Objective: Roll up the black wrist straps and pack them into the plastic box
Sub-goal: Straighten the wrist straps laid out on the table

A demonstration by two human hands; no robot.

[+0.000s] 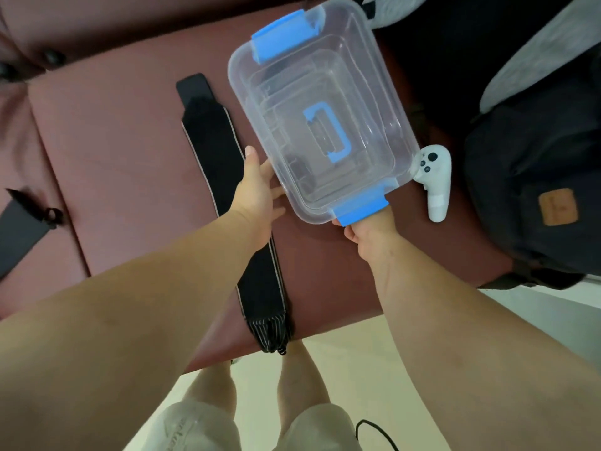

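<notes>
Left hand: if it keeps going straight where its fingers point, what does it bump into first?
The plastic box. The left hand points its fingers at the box's long side, and they seem to be touching it.

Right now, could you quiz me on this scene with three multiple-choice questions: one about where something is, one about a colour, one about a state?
1. Where is the white handheld controller?
A) beside the right edge of the clear plastic box
B) inside the box
C) on the floor

2. What colour are the box's end latches?
A) red
B) blue
C) green

3. What state is the long black wrist strap in?
A) rolled up
B) packed in the box
C) lying flat and unrolled

Answers:
1 A, it rests on the maroon cushion next to the box's right edge.
2 B, both latches are blue, like the lid handle.
3 C, it stretches out flat along the cushion, left of the box.
</notes>
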